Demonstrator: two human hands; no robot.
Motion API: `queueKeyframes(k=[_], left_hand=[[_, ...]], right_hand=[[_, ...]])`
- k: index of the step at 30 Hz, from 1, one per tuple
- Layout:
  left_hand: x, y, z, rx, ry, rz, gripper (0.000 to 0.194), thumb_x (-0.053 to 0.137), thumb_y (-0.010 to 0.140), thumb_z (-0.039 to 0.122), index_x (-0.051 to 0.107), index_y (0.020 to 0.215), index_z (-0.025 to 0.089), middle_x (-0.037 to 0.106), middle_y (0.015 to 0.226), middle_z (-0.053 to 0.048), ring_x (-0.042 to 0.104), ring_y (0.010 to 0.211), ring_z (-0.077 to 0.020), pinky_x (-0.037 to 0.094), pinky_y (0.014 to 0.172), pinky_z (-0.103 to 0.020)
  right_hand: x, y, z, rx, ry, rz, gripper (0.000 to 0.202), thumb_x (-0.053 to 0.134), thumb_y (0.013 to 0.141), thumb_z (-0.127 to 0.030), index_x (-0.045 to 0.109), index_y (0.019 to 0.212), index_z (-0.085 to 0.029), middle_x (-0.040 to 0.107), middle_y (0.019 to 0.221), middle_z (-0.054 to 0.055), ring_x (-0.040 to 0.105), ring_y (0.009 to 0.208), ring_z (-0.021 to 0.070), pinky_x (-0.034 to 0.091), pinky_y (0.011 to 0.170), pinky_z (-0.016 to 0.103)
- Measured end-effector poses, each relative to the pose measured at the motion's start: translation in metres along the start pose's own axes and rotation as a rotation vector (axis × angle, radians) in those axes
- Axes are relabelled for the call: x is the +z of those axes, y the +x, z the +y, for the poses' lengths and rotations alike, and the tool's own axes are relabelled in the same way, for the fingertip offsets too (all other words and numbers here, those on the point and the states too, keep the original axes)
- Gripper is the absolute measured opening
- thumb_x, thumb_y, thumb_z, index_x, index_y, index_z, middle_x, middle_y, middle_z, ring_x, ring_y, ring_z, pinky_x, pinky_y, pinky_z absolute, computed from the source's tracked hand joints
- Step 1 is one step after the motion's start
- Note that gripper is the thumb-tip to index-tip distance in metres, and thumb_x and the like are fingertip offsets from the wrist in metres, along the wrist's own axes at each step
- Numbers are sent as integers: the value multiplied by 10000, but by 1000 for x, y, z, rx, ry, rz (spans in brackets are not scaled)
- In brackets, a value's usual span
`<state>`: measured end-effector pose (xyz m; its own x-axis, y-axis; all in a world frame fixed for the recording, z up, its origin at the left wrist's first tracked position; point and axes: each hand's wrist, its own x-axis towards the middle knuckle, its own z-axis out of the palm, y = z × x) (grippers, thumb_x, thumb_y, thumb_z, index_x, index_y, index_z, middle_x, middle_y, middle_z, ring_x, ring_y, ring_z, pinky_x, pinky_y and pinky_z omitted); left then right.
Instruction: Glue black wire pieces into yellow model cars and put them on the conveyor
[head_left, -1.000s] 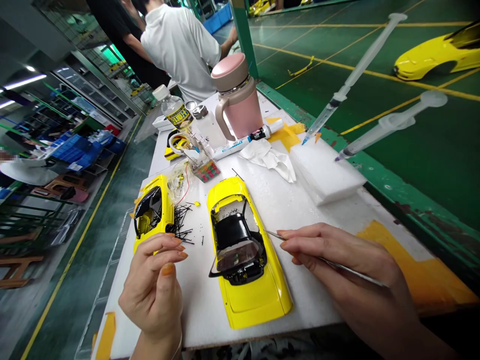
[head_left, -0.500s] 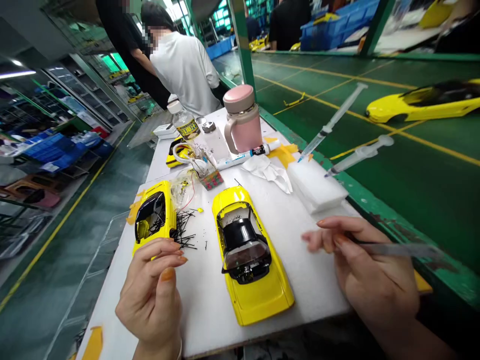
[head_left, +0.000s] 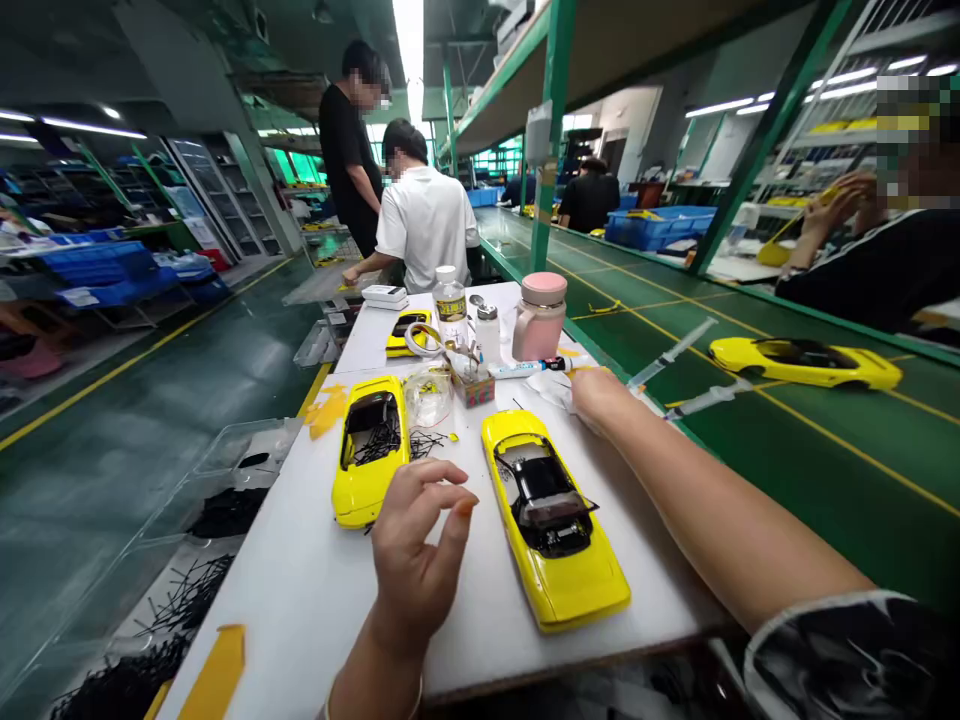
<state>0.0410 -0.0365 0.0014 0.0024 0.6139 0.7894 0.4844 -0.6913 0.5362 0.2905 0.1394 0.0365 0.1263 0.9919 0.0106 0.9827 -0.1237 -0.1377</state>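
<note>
My left hand hovers over the white work surface between two yellow model cars. Its fingers are loosely curled and apart, with nothing visible in them. To its right lies a yellow model car body with a black interior and a tilted clear windshield. Another yellow car body, with thin black sticks in its cabin, sits behind the hand on the left. My right hand reaches to the far right of the table, by a crumpled white tissue. Its fingers are hidden, so whatever it holds does not show.
A pink mug, a bottle, a glass jar and a marker stand or lie farther back. Two syringes point up at the right. Beyond the green rail rests another yellow car. Co-workers are around.
My right hand, which held a slim grey tool, has moved forward to the tissue. My left hand stays half-curled near the cars. The head view has tilted up and levelled.
</note>
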Motion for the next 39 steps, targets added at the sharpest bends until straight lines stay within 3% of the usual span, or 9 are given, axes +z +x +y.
queueKeyframes(k=[4,9,14,20,24,28,39], left_hand=[[0,0,7,20,-62,-9,129,591,963,133,661,886,209,667,998,-34,631,980,-165,502,901,-310],[-2,3,12,3,-135,-4,134,579,962,137,652,876,209,669,978,-33,640,946,-158,513,853,-287],[1,4,10,-10,-181,6,135,571,965,155,650,871,212,671,946,-29,651,890,-147,518,789,-262],[16,-5,-5,-23,-193,62,152,551,996,227,643,877,217,669,919,-40,650,843,-158,497,750,-279],[23,-8,-11,-44,-178,101,193,541,1011,273,636,853,216,671,893,-41,647,822,-159,485,736,-285],[26,-8,-11,-52,-186,129,253,518,1026,328,635,833,214,666,851,-46,639,776,-162,476,705,-292],[27,-8,-10,-76,-207,140,243,535,1012,343,654,832,230,679,827,-54,650,744,-175,491,683,-305]], right_hand=[[-12,9,15,60,42,40,258,667,980,-390,703,1076,-153,718,1073,72,693,961,185,584,868,376],[-53,24,28,64,169,308,320,610,948,-426,791,917,-164,759,817,68,706,799,217,505,664,300],[-68,58,-7,-9,259,460,438,427,1046,-405,732,1077,-92,768,916,81,698,722,170,503,593,258],[-66,106,-86,-223,177,350,288,620,1011,-407,688,1115,-147,716,1077,61,697,943,181,596,848,370],[-60,120,-119,-269,35,238,298,655,991,-367,670,1202,-158,678,1216,95,675,1065,216,585,921,415],[-55,122,-128,-283,-93,213,333,653,991,-364,652,1249,-154,651,1282,116,653,1134,238,568,970,454],[-50,121,-117,-376,-196,236,310,642,997,-360,657,1234,-161,641,1298,114,638,1155,240,558,981,456]])
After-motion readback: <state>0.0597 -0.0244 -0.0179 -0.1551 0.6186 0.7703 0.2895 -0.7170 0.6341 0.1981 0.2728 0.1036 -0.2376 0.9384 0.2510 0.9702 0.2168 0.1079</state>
